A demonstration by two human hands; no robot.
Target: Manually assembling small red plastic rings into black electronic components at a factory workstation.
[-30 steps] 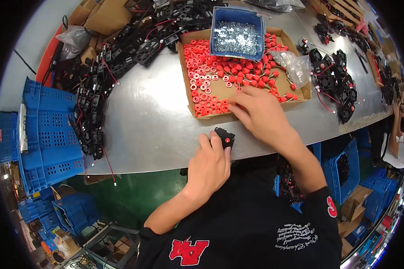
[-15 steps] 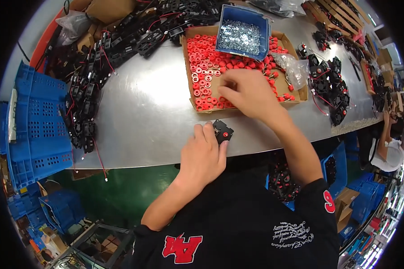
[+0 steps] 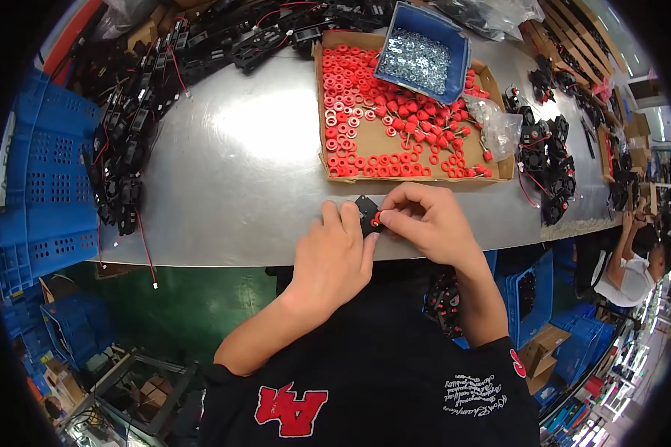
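My left hand (image 3: 329, 252) holds a small black plastic part (image 3: 366, 207) against the metal table near its front edge. My right hand (image 3: 438, 223) pinches a red ring (image 3: 376, 219) between thumb and forefinger, right at the part's right side. Fingertips hide whether the ring is seated on the part. Just beyond the hands lies a shallow cardboard tray (image 3: 417, 179). Loose red rings (image 3: 348, 127) fill its left and front, and red caps with metal stems (image 3: 432, 123) are heaped in its middle and right.
A blue bin (image 3: 461, 71) of small shiny metal pieces rests on the tray's far part, beside a clear plastic bag (image 3: 499, 127). Black wired assemblies (image 3: 123, 164) line the table's left and back; more (image 3: 548, 164) lie right. A blue crate (image 3: 48, 186) stands far left. Another person (image 3: 628, 272) sits far right.
My right hand has come back from over the tray to the black part, with a red ring in its fingers. My left hand keeps its grip; the view has shifted slightly.
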